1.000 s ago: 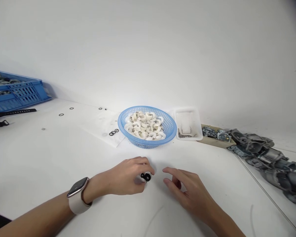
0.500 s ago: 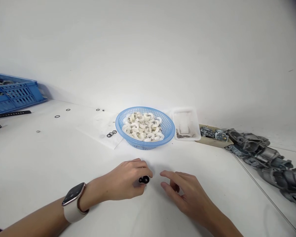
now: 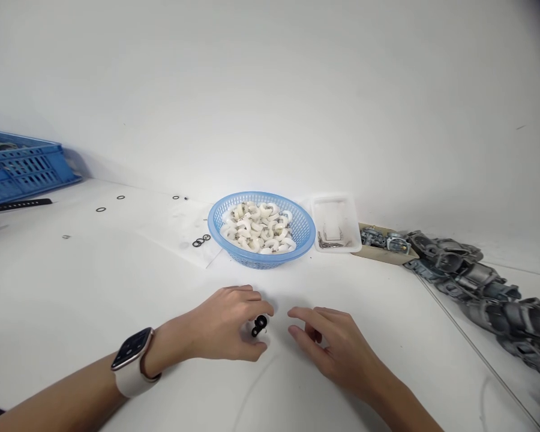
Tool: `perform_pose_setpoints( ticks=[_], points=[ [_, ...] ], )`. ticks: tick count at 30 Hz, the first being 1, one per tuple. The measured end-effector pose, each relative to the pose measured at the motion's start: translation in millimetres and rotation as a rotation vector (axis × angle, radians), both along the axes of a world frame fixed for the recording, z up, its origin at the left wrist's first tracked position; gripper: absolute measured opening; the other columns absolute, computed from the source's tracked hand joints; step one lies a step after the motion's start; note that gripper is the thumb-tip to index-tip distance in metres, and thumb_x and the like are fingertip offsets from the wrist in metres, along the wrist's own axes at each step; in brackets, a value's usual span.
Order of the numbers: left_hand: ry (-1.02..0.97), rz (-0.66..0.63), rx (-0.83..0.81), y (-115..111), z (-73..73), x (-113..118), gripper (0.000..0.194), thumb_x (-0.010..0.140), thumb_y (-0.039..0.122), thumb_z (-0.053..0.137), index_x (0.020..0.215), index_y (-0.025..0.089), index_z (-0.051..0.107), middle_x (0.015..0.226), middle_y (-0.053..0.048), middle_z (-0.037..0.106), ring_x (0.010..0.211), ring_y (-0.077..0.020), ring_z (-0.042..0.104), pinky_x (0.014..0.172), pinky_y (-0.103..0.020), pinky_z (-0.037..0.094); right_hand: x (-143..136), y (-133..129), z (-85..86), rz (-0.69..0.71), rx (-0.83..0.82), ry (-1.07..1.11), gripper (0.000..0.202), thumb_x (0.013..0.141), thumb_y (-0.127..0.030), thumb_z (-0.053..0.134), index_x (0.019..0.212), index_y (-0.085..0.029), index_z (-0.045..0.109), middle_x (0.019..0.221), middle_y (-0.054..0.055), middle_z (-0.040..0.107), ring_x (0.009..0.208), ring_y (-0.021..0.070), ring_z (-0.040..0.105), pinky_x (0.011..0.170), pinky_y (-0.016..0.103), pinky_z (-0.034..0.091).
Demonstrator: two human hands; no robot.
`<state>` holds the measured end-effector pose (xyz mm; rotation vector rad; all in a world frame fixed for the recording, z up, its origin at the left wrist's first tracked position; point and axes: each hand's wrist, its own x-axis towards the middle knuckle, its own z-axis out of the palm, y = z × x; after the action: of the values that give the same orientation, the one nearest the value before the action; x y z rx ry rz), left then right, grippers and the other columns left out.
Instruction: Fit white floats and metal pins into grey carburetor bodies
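Note:
My left hand (image 3: 227, 324), with a smartwatch (image 3: 132, 348) on its wrist, is over the table in front of the blue basket. Its thumb and index finger are spread apart around a small black part (image 3: 260, 324) with a round end. The thumb is clear of the part; whether the hidden fingers touch it I cannot see. A short gap to the right, my right hand (image 3: 335, 342) holds nothing, its thumb and index finger apart and pointing toward the left hand. Behind both hands is the blue basket (image 3: 261, 262), full of white curved plastic pieces (image 3: 263, 228).
A white tray (image 3: 337, 210) with thin metal pins stands right of the basket. Beyond it are a cardboard box (image 3: 382, 252) and piled metal carburetor bodies (image 3: 483, 279). Several black rings (image 3: 198, 242) lie on the left, near a blue crate (image 3: 31, 168) and a black strap (image 3: 18, 206).
My left thumb has moved down, away from the black part, widening the gap. The part now sits at a different angle. My right hand keeps nearly the same pose; the view has shifted slightly.

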<state>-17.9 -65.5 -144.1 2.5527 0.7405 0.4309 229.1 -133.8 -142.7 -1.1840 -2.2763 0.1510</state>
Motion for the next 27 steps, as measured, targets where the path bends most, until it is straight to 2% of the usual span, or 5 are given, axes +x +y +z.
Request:
perform_pose_setpoints(
  ticks=[4,7,10,15,27],
  points=[
    [0.016,0.032,-0.151,-2.0,7.7,-1.7,0.037,0.074,0.029,0.075,0.109,0.028,0.066,0.077,0.006,0.064,0.075,-0.016,0.06,0.075,-0.028,0.045,-0.4,-0.6,-0.4,0.001,0.01,0.011,0.02,0.102,-0.025,0.055,0.11,-0.016,0.071,0.061,-0.003,0.061,0.051,0.0117,0.053,0.052,0.023,0.04],
    [0.037,0.048,-0.22,-3.5,9.4,-3.5,0.041,0.074,0.03,0.074,0.114,0.03,0.066,0.072,0.008,0.064,0.068,-0.0139,0.059,0.071,-0.026,0.045,-0.1,-0.5,-0.5,-0.001,0.003,0.009,0.02,0.102,-0.025,0.055,0.109,-0.016,0.071,0.061,-0.003,0.06,0.05,0.0114,0.052,0.05,0.023,0.039],
    [0.049,0.017,-0.158,-3.9,8.1,-4.9,0.044,0.071,0.02,0.067,0.114,0.029,0.065,0.067,0.009,0.06,0.06,-0.0119,0.054,0.068,-0.026,0.043,0.4,-0.2,-0.6,0.0,0.003,0.002,0.019,0.101,-0.025,0.055,0.108,-0.017,0.071,0.061,-0.003,0.06,0.052,0.0117,0.053,0.052,0.023,0.039],
    [0.057,-0.066,-0.067,-3.0,7.9,-6.5,0.051,0.067,0.008,0.057,0.112,0.029,0.062,0.067,0.008,0.058,0.059,-0.0119,0.05,0.063,-0.024,0.04,0.8,-0.6,-0.9,-0.005,-0.002,-0.008,0.018,0.102,-0.025,0.055,0.106,-0.018,0.071,0.061,-0.003,0.059,0.052,0.0115,0.052,0.052,0.022,0.039],
    [0.068,-0.089,0.02,-3.5,2.3,-3.4,0.043,0.068,0.011,0.056,0.107,0.027,0.064,0.063,0.006,0.055,0.057,-0.0144,0.049,0.065,-0.027,0.041,-2.0,-2.2,1.9,-0.005,-0.022,-0.013,0.02,0.102,-0.025,0.054,0.1,-0.018,0.072,0.062,-0.002,0.063,0.054,0.0122,0.054,0.054,0.023,0.039]
  ],
)
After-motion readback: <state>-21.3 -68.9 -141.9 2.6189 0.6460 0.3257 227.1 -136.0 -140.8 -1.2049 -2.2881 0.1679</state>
